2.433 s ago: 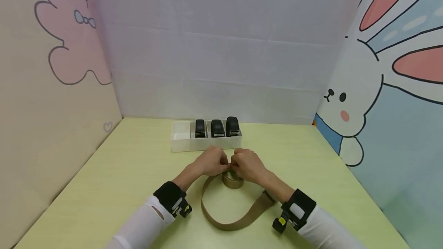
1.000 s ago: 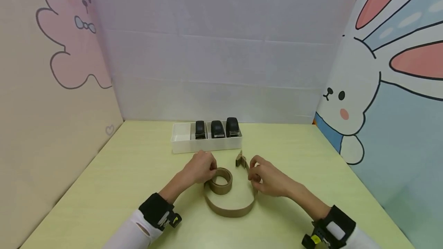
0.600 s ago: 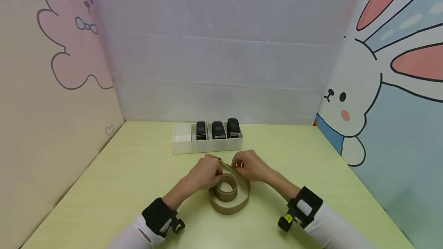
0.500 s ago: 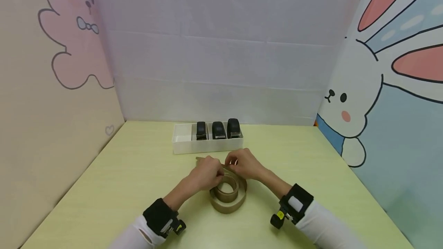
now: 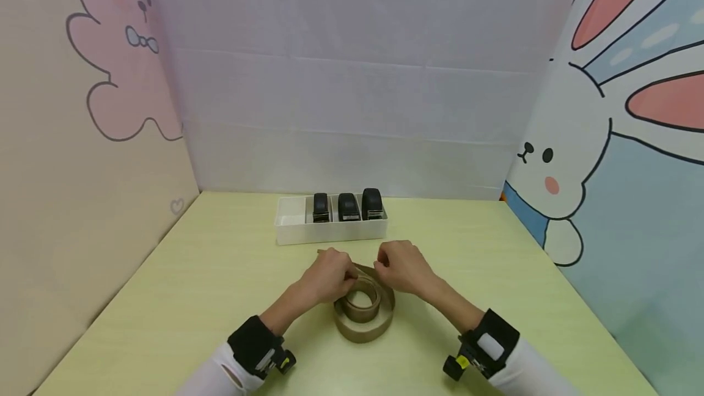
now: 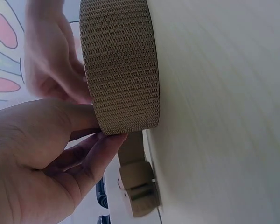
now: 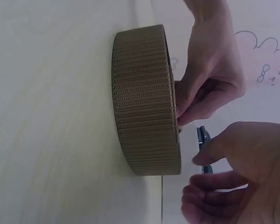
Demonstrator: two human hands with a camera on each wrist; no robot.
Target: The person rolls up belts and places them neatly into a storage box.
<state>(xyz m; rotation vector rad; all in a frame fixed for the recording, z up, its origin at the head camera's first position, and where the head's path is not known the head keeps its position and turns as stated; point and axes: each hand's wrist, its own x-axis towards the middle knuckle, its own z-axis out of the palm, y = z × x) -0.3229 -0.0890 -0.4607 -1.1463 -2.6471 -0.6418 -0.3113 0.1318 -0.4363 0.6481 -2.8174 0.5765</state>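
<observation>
A tan webbing belt (image 5: 361, 333) stands on edge on the table, wound into a small inner coil with a looser turn around it. My left hand (image 5: 327, 275) pinches the upper edge of the coil between thumb and fingers. In the left wrist view the belt's buckle (image 6: 137, 186) lies beyond my left fingertips; my left hand mostly hides that end in the head view. My right hand (image 7: 238, 172) is at the far right side of the coil, fingers loosely bent, with a gap between thumb and fingers and nothing held. In the right wrist view it is apart from the belt.
Behind the hands stands a white divided tray (image 5: 330, 234) with three black rounded objects, one of them the black object (image 5: 372, 203) at the right; its left compartment holds nothing visible. The pale yellow table (image 5: 165, 298) is bounded by walls at the back and sides.
The belt's wide loop has shrunk around the coil, and its buckle end has swung from the right to behind my left hand. My right hand has just drawn back a little to the right.
</observation>
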